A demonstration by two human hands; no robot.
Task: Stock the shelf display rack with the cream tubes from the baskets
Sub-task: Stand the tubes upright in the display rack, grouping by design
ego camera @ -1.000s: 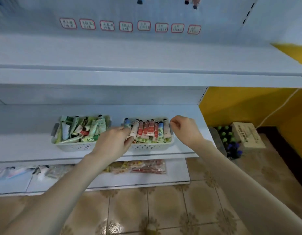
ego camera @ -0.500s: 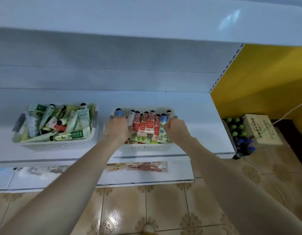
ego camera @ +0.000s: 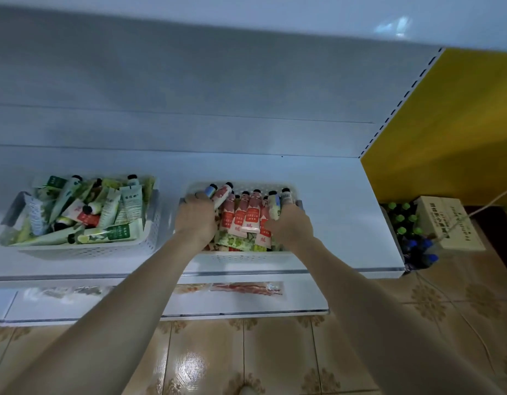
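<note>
Well, the cream tubes [ego camera: 248, 216] in question sit in the right-hand basket [ego camera: 246, 259], a row of them lying side by side on top with their dark caps pointing toward the back of the shelf [ego camera: 346, 223], pink-and-red ones in the middle and paler ones at either end. More tubes with green and yellow prints lie underneath. Both of the person's hands are down in that basket. The left hand [ego camera: 195, 218] is at the left end of the row, its fingers curled round a blue tube and a pink one whose caps stick out past the knuckles. The right hand [ego camera: 289, 226] is at the other end, fingers bent round the pale tubes there, though the fingertips themselves are hidden behind the hand.

Just to the left on the same shelf stands a second basket [ego camera: 84, 249], heaped with mostly green and white tubes [ego camera: 109, 212] lying every which way. On the lower shelf [ego camera: 303, 300] lie clear packets [ego camera: 240, 288] of something reddish. Off the right end of the shelf, bottles [ego camera: 403, 223] with green and blue caps stand on the tiled floor [ego camera: 246, 352] beside a pale box [ego camera: 448, 220], in front of a yellow wall [ego camera: 446, 124].
</note>
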